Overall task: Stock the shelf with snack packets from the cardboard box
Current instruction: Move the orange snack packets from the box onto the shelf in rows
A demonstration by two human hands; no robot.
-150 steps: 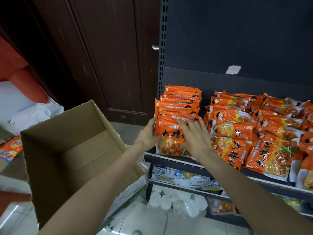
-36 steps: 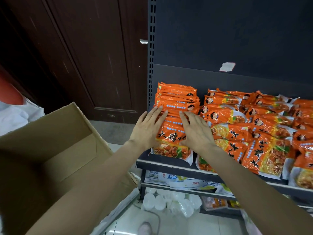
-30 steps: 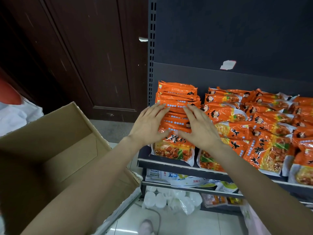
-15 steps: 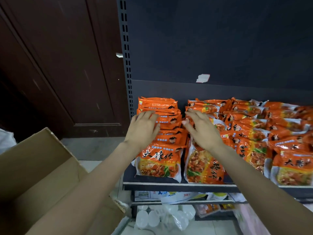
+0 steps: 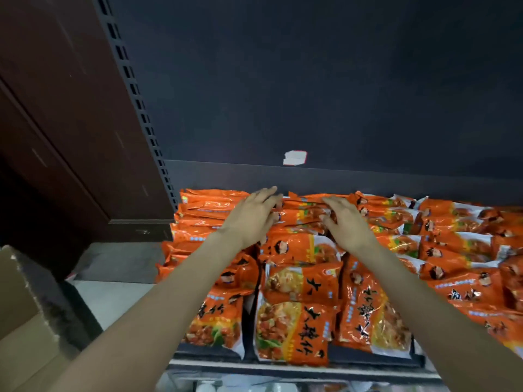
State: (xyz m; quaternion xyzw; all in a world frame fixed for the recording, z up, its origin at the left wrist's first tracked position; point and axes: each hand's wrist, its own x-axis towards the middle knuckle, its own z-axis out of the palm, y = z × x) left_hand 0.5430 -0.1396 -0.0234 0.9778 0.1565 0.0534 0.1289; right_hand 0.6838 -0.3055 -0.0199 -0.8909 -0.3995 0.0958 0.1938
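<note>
Orange snack packets lie in overlapping rows across the dark shelf. My left hand rests flat, fingers straight, on the packets at the back of the second row from the left. My right hand lies beside it on the same row's back packets, its fingertips bent down onto a packet's edge. Neither hand lifts a packet. The cardboard box shows only a corner and flap at the lower left.
The shelf's dark back panel with a torn white sticker rises behind the packets. A slotted upright and a brown wooden door stand to the left. Pale floor lies between box and shelf.
Both hands have slid from the leftmost stack to the back of the row beside it. The view has moved closer and to the right, leaving only a corner of the box visible.
</note>
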